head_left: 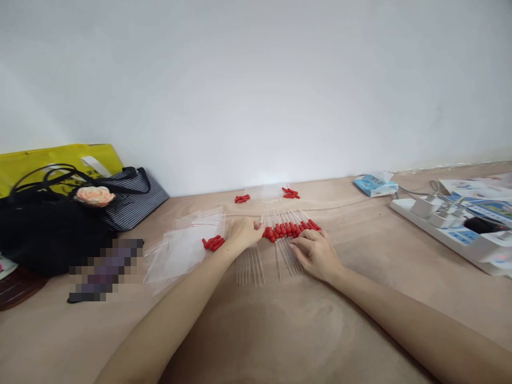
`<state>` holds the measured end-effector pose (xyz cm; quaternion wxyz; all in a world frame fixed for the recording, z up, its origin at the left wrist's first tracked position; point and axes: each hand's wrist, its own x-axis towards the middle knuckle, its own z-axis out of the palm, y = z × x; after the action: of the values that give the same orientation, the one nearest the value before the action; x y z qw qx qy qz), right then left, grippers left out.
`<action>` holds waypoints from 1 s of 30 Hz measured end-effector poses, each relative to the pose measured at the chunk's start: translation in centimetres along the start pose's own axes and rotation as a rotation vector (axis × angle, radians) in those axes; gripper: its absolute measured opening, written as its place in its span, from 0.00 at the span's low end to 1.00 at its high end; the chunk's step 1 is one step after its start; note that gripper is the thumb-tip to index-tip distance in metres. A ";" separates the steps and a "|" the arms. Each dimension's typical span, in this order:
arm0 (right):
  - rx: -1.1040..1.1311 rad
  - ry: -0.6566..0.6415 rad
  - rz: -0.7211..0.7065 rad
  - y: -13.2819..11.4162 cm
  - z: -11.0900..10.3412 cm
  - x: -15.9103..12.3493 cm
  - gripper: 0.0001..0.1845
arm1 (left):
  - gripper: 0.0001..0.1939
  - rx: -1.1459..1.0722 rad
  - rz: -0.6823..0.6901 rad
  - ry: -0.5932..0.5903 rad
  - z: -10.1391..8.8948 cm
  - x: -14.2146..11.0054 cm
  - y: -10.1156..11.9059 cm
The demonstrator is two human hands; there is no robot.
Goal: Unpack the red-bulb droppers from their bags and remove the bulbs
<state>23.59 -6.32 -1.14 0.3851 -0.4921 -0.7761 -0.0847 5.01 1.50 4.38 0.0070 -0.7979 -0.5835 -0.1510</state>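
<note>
A row of droppers with red rubber bulbs [286,229] and thin clear tubes lies in front of me, some tubes pointing away and others toward me. My left hand [243,234] is curled at the row's left end, thumb against the bulbs. More clear tubes [250,266] stick out below it. At the right part of the row my right hand [318,253] has its fingers bent in a pinch at the droppers. What sits between the fingertips is partly hidden. Left of my left hand is a small group of red bulbs [214,243].
Clear zip bags [184,245] lie spread at the left. Further back are two more red-bulb groups [242,199] [290,193]. Bags [136,197] stand far left near a blurred dark item [106,269]. A tissue pack [374,185] and power strip [448,229] lie right.
</note>
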 end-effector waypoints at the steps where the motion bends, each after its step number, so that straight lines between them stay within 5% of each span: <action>1: 0.010 0.015 0.006 0.0 0.1 0.0 0.10 | 0.17 0.003 -0.008 0.017 -0.4 -0.3 -0.1; 4: 0.029 0.119 0.028 0.1 0.3 -0.1 0.11 | 0.13 0.018 0.077 0.139 -1.6 -2.2 -0.8; 7: 0.019 0.228 0.004 -0.1 0.0 -0.1 0.20 | 0.11 0.057 0.395 0.352 -2.1 -5.1 -1.7; 13: -0.048 0.054 -0.302 -1.6 -1.0 0.0 0.24 | 0.09 0.116 0.772 0.523 -0.9 -8.7 -2.5; 23: -0.008 0.063 -0.415 -2.2 0.4 -0.1 0.11 | 0.06 0.011 0.817 0.602 0.2 -8.8 -2.4; 30: -0.017 0.098 -0.459 -2.5 0.3 -0.2 0.09 | 0.12 -0.098 0.723 0.430 0.5 -8.7 -1.9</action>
<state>21.38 -7.59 -0.87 0.3888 -0.3014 -0.8473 -0.2003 0.95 -5.90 1.36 0.1430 -0.9010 -0.2435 -0.3294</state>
